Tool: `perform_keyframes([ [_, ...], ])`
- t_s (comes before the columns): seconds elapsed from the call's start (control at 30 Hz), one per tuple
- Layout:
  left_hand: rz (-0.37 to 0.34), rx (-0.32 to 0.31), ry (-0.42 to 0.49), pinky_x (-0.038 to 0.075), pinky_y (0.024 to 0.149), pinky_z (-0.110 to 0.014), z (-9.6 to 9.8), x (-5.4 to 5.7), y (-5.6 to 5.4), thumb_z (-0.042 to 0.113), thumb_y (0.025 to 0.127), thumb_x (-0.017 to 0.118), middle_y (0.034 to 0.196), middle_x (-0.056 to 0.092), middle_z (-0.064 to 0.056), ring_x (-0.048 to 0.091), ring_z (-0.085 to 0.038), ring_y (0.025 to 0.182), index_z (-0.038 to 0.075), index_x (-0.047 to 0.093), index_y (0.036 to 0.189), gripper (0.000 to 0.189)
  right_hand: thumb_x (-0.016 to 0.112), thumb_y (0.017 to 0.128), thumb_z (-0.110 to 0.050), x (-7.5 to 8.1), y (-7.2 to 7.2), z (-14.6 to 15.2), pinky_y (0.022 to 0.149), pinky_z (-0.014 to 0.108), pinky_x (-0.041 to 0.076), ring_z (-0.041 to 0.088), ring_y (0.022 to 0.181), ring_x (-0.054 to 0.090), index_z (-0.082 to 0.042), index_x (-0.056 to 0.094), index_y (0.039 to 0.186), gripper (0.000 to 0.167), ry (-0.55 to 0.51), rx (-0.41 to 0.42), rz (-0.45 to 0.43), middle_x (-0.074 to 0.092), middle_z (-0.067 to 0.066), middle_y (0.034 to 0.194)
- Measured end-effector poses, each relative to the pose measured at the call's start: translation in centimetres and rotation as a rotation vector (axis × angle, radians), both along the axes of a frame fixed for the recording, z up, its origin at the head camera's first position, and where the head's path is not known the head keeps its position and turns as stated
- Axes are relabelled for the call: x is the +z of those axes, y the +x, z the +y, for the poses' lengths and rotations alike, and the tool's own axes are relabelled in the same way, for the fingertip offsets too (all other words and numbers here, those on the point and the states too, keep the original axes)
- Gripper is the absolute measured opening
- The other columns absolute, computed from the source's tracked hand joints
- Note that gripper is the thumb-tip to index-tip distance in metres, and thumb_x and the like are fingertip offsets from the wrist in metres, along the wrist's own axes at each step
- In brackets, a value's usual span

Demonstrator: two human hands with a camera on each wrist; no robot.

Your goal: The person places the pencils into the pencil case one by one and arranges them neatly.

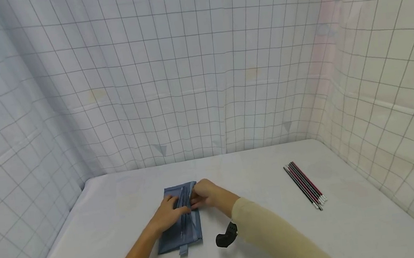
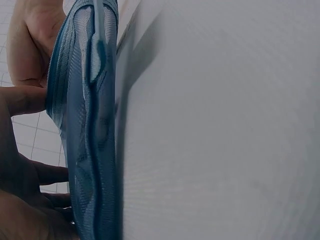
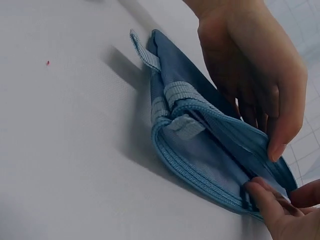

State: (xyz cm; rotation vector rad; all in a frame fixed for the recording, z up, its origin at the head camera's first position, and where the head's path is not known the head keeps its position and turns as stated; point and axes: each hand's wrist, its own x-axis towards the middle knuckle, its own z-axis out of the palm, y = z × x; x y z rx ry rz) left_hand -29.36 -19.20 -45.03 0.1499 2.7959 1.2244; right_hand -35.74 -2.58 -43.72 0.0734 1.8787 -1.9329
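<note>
Blue mesh zip pouch (image 1: pixel 170 239) lies on the white table (image 1: pixel 249 170), mouth already parted; the left hand (image 1: pixel 167 215) touches it, fingers apart, while the right hand (image 1: pixel 205 192) pinches its rim. Several pencils (image 1: pixel 305 186) lie outside, unpacked.

You're getting bright, diffuse light in the head view, cooler on the left of the curtain (image 1: pixel 186 72), warmer on the right, and its grid lines bow towards your edges. The table (image 1: pixel 123 201) glows pale and even; fine detail on the pencils (image 1: pixel 305 186) goes soft. Over to your wrist views: dimmer, greyer, hazier. On the left one, your left hand (image 2: pixel 25 195) sits dark, the pouch (image 2: pixel 92 150) throws a soft shadow beside itself, and the table smears nearly featureless. On the right one, blurry-edged shadow spreads left of the pouch. You can't pin down the light's source.
</note>
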Motion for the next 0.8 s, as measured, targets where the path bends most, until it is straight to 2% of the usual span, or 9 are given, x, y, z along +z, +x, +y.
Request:
perform_keyframes([
  [0.13, 0.004, -0.004, -0.004, 0.024, 0.114, -0.069, 0.1, 0.0, 0.0, 0.038, 0.090, 0.067, 0.159, 0.024, -0.037, 0.023, -0.057, 0.146, -0.015, 0.040, 0.149, 0.084, 0.047, 0.096, 0.013, -0.2, -0.1, 0.3, 0.087, 0.050, 0.058, 0.035, 0.092, 0.069, 0.015, 0.058, 0.124, 0.030, -0.012, 0.068, -0.007, 0.064, 0.024, 0.098],
  [0.27, 0.009, -0.009, 0.000, 0.025, 0.113, -0.070, 0.1, 0.1, 0.0, 0.039, 0.091, 0.068, 0.159, 0.024, -0.037, 0.023, -0.058, 0.146, -0.015, 0.039, 0.150, 0.085, 0.054, 0.095, 0.010, 0.2, -0.2, 1.1, 0.083, 0.045, 0.060, 0.031, 0.090, 0.070, 0.013, 0.064, 0.121, 0.028, 0.019, 0.076, 0.013, 0.066, 0.020, 0.101],
  [0.5, 0.005, -0.007, -0.001, 0.025, 0.113, -0.070, 0.0, 0.1, 0.1, 0.039, 0.091, 0.068, 0.159, 0.023, -0.038, 0.023, -0.058, 0.145, -0.015, 0.039, 0.150, 0.085, 0.059, 0.100, 0.003, 0.7, -0.5, 2.5, 0.083, 0.043, 0.060, 0.029, 0.093, 0.071, 0.010, 0.060, 0.134, 0.035, 0.038, 0.111, 0.028, 0.068, 0.017, 0.107],
  [0.8, -0.006, -0.004, -0.015, 0.025, 0.112, -0.071, 0.0, 0.0, 0.1, 0.040, 0.091, 0.067, 0.159, 0.023, -0.038, 0.023, -0.059, 0.145, -0.015, 0.040, 0.149, 0.084, 0.064, 0.099, 0.000, 1.6, -0.4, 3.6, 0.081, 0.043, 0.061, 0.031, 0.100, 0.073, 0.010, 0.065, 0.130, 0.032, 0.074, 0.168, 0.050, 0.071, 0.019, 0.109],
])
